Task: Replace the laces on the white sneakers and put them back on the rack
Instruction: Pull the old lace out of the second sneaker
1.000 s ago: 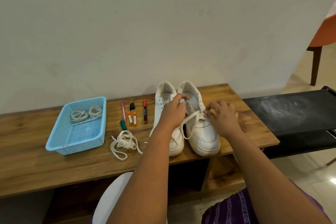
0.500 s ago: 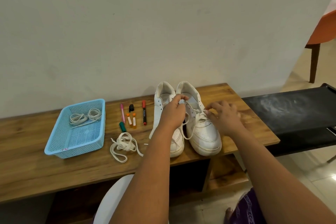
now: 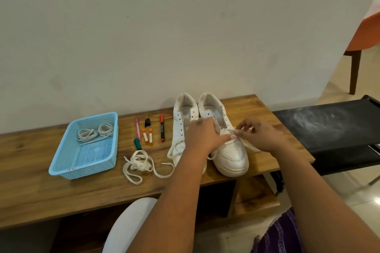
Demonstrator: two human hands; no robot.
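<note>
Pinched a lace (image 3: 231,132) with left hand (image 3: 202,138) and right hand (image 3: 262,136) over the right sneaker (image 3: 228,150) (near edge of the wooden bench (image 3: 41,183)).

A plain, pale wall (image 3: 164,26), marked by faint smudges, is seen behind a long wooden bench (image 3: 30,181) set against it. To the right, a black fabric-topped rack (image 3: 329,125) is placed just beside the bench. Beyond it, an orange chair (image 3: 366,35) with a dark wooden leg is partly shown on a glossy, cream-tiled floor (image 3: 337,80). The scene is evenly lit.
</note>
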